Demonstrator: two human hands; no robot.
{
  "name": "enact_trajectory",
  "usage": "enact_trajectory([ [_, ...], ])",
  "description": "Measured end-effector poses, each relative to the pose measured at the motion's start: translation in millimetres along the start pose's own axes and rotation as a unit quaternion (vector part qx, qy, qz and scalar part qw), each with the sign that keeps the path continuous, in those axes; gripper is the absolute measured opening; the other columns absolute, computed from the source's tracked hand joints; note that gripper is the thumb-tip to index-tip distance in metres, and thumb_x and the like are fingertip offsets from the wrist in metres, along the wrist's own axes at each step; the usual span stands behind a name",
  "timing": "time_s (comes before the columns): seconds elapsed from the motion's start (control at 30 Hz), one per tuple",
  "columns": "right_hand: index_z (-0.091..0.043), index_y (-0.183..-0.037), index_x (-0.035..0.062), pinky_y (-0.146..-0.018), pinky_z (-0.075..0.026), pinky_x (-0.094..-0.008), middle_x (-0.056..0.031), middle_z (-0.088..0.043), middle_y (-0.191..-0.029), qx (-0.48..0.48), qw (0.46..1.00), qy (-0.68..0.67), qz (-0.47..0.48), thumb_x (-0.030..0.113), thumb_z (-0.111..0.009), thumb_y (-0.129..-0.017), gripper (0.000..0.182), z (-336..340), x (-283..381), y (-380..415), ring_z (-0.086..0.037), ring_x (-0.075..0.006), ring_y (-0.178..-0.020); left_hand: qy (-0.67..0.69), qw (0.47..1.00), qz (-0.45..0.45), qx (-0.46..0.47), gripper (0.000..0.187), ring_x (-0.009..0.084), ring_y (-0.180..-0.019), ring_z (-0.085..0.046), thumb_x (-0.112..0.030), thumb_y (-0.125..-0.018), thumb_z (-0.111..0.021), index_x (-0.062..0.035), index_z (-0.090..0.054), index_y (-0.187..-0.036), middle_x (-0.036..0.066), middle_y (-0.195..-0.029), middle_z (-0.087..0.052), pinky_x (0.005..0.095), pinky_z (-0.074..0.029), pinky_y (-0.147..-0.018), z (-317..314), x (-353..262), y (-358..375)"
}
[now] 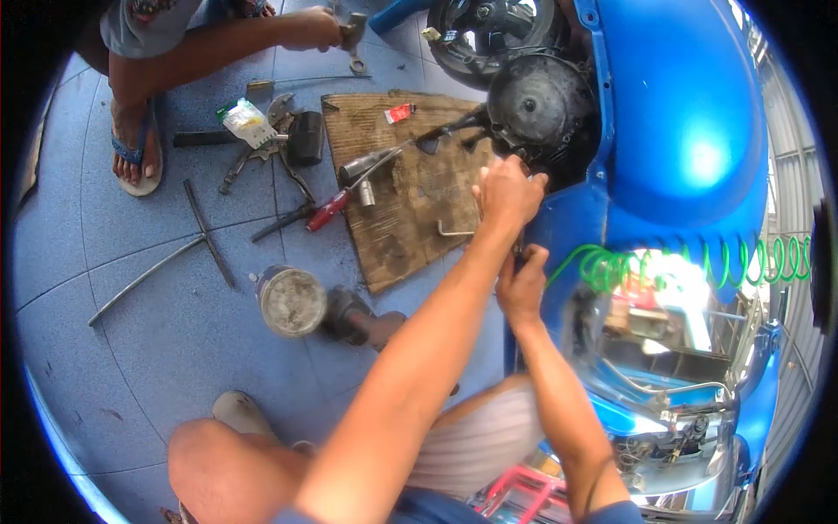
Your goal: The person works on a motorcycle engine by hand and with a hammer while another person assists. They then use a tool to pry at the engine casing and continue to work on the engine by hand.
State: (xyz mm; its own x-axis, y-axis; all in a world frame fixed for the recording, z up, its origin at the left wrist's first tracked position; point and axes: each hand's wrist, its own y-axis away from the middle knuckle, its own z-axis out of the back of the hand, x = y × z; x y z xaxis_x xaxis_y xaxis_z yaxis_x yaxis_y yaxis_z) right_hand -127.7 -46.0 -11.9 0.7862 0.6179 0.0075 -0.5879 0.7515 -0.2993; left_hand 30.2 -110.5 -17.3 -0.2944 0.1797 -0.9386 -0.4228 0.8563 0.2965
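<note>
My left hand (pixel 511 194) reaches to the lower edge of a black round housing (pixel 537 103) under the blue body panel (pixel 698 113). Its fingers are curled in at the housing, and whatever they grip is hidden. Just below, my right hand (pixel 522 284) is closed beside the blue bodywork, around something dark that I cannot make out. A wooden board (pixel 410 210) lies left of my hands. On it are a hex key (pixel 454 232), a socket (pixel 367 194) and a red-handled screwdriver (pixel 330 211), whose handle overhangs the edge.
Left of the board lie a black mallet (pixel 305 138), pliers (pixel 253 155) and metal rods (pixel 209 240). A tin (pixel 292 301) and a dark power tool (pixel 353 316) stand nearer me. Another person's hand (pixel 310 29) holds a hammer (pixel 353 31). A green coiled hose (pixel 611 269) runs right.
</note>
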Motion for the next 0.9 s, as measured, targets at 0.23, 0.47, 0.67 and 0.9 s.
enact_trajectory([
  [0.23,-0.04,-0.11,0.001,-0.062,-0.047,-0.0518,-0.0239,-0.057,-0.078,0.005,1.0,-0.008,-0.011,0.013,-0.068,-0.098,0.033,0,1,0,-0.06,-0.0486,-0.068,0.022,0.999,-0.01,-0.03,0.05,0.0375,-0.116,-0.063,-0.047,-0.083,-0.076,-0.0026,-0.075,-0.106,0.02,-0.112,-0.071,0.0526,-0.048,-0.099,5,-2,9],
  [0.47,-0.039,-0.113,0.0001,-0.066,-0.049,-0.0545,-0.0271,-0.06,-0.084,0.021,0.999,-0.022,-0.024,0.011,-0.067,-0.096,0.035,-6,-11,4,-0.062,-0.0518,-0.076,0.049,0.999,0.006,0.008,0.047,0.0385,-0.124,-0.056,-0.035,-0.087,-0.078,-0.0032,-0.067,-0.121,0.018,-0.129,-0.064,0.0564,-0.043,-0.105,10,-3,33],
  [0.67,-0.038,-0.116,0.0016,-0.072,-0.052,-0.0548,-0.0275,-0.064,-0.091,0.023,1.0,-0.016,-0.009,0.012,-0.067,-0.096,0.037,-3,-6,5,-0.064,-0.0531,-0.085,0.011,0.996,-0.043,-0.078,0.059,0.0393,-0.122,-0.056,-0.035,-0.083,-0.08,-0.0026,-0.059,-0.127,0.019,-0.124,-0.061,0.0542,-0.045,-0.101,-13,23,49],
  [0.9,-0.037,-0.117,0.0031,-0.077,-0.053,-0.0536,-0.0268,-0.067,-0.099,0.02,0.999,-0.029,0.005,0.013,-0.072,-0.093,0.043,-2,-2,3,-0.066,-0.0512,-0.091,-0.01,0.997,-0.058,-0.056,0.055,0.0374,-0.121,-0.051,-0.03,-0.085,-0.079,-0.0025,-0.059,-0.129,0.016,-0.122,-0.055,0.0536,-0.041,-0.1,-9,28,62],
])
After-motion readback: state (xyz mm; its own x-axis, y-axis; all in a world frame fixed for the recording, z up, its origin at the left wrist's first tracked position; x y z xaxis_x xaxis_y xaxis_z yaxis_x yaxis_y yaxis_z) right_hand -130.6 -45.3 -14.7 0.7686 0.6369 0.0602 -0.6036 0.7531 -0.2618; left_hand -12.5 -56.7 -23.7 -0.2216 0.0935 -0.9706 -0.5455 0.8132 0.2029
